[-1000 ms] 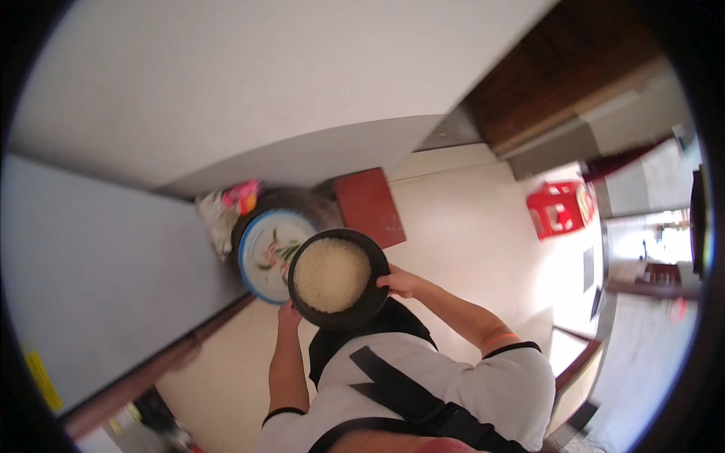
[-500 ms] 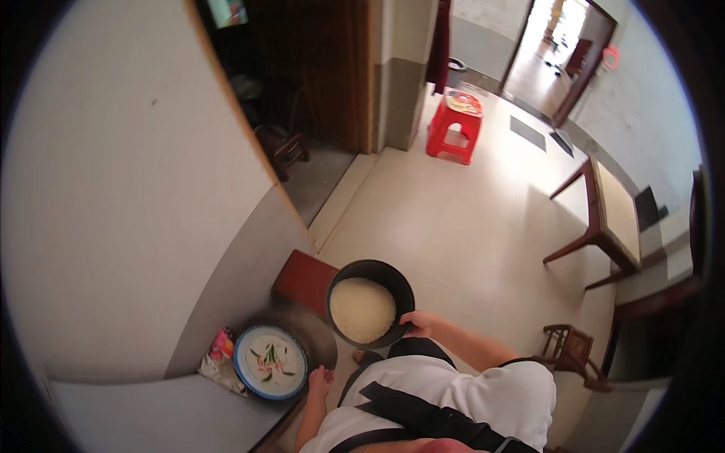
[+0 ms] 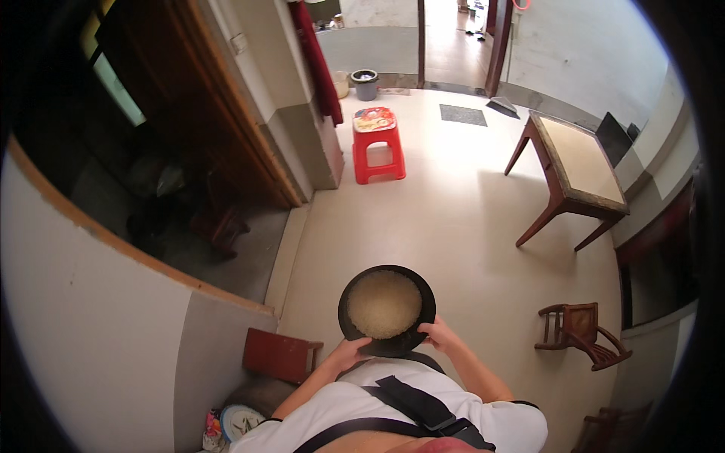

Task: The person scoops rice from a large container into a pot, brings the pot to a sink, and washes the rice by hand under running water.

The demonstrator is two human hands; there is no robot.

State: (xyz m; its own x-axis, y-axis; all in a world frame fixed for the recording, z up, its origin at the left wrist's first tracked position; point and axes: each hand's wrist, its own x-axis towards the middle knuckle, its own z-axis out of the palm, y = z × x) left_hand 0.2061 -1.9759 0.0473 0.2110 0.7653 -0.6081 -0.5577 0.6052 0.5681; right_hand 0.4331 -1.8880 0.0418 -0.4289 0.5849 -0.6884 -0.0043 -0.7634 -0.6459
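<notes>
A dark round cooking pot (image 3: 350,323) is held in front of my body, with pale rice (image 3: 385,304) spread over its bottom. My left hand (image 3: 353,350) grips the pot's near left edge, its fingers partly hidden by the pot. At the near right edge my right hand (image 3: 438,334) closes round the rim, the thumb on the inner side. The pot tips a little, so its inside faces up toward me.
To the left, a small red-brown wooden stool (image 3: 281,355) stands by the wall, near a blue-rimmed white round lid or tray (image 3: 242,420). Ahead is a red plastic stool (image 3: 377,147); at right are a wooden table (image 3: 581,162) and a small wooden chair (image 3: 581,328). A doorway opens at left.
My left hand has come up from beside the blue-rimmed round piece and now grips the pot. My view has turned, so the blue-rimmed piece sits lower, partly out of sight.
</notes>
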